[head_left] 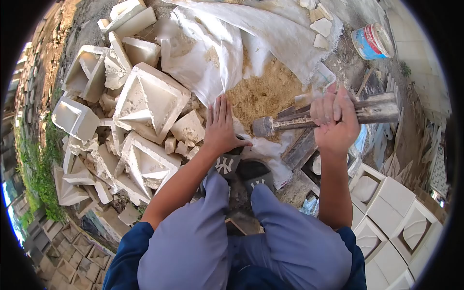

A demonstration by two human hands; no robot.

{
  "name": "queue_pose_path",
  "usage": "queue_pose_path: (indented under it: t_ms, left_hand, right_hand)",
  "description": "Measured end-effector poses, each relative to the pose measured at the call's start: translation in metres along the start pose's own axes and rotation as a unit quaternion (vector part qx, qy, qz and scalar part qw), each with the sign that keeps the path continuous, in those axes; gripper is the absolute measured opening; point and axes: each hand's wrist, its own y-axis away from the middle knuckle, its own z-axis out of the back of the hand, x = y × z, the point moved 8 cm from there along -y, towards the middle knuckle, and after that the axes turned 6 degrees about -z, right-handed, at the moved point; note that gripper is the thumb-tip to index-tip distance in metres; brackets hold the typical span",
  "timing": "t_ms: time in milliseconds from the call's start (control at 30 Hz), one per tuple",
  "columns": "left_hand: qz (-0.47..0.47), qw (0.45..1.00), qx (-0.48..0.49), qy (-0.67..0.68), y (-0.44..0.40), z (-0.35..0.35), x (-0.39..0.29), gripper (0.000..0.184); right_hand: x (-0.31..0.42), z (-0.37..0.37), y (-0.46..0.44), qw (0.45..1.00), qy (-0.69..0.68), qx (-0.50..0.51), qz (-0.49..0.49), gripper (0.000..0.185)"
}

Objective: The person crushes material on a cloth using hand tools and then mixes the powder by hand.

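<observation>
My left hand (221,126) rests at the edge of a white woven sheet (208,72), its fingers stretched out together and the thumb pointing right. Nothing shows in its grasp. Closed around a worn, stick-like tool (295,122) is my right hand (335,117). The tool has a blunt, dark round end on the left, over sandy powder, and a thick wooden-looking part on the right; its exact kind is unclear. Brown, sandy powder (266,92) lies on the sheet between and beyond my hands. Just left of my left hand are pale broken lumps (187,127).
Cast square blocks (152,99), several of them broken, are heaped on the left. Pale moulded blocks (390,200) stand in rows at the lower right. A blue and red bucket (369,42) lies tilted at the upper right. My shoes (227,164) are close below the sheet.
</observation>
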Motion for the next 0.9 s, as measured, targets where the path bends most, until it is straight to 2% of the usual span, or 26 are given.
queue_pose_path:
  t_ms: [67,167,200,300,467,533,567,633,733,900]
  left_hand:
    - [0.001,1.000,0.003,-0.003,-0.002,0.002,0.000,0.151]
    - [0.006,1.000,0.006,0.001,-0.003,0.001,0.001,0.151]
    - [0.004,1.000,0.006,0.001,-0.002,0.001,0.000,0.151]
    - [0.012,1.000,0.013,-0.009,-0.005,0.001,0.000,0.151]
    - [-0.004,1.000,-0.002,-0.013,-0.001,-0.002,0.001,0.151]
    - [0.000,1.000,0.000,-0.011,-0.003,-0.001,0.000,0.151]
    - [0.005,1.000,0.005,-0.007,-0.003,-0.001,0.001,0.151]
    - [0.005,1.000,0.005,-0.012,-0.002,0.001,0.001,0.151]
    - [0.007,1.000,0.002,-0.017,-0.005,0.000,0.000,0.151]
    - [0.001,1.000,-0.001,-0.015,0.003,-0.004,0.000,0.151]
  right_hand:
    - [0.023,-0.010,0.008,0.995,-0.034,0.085,0.035,0.038]
    - [-0.001,-0.009,0.019,0.990,-0.031,0.125,0.061,0.036]
    - [-0.029,-0.002,0.022,0.992,-0.026,0.111,0.053,0.037]
    - [-0.032,0.005,0.024,0.994,-0.011,0.100,0.040,0.037]
    - [0.009,-0.001,0.036,0.993,-0.012,0.105,0.054,0.034]
    - [0.020,-0.012,0.048,0.987,0.006,0.150,0.065,0.034]
    - [0.009,-0.013,0.051,0.986,0.005,0.152,0.065,0.034]
    - [-0.030,-0.001,0.057,0.991,0.051,0.094,0.081,0.035]
    - [-0.041,0.006,0.054,0.991,0.023,0.117,0.057,0.034]
    - [0.000,-0.005,0.060,0.993,0.040,0.105,0.038,0.035]
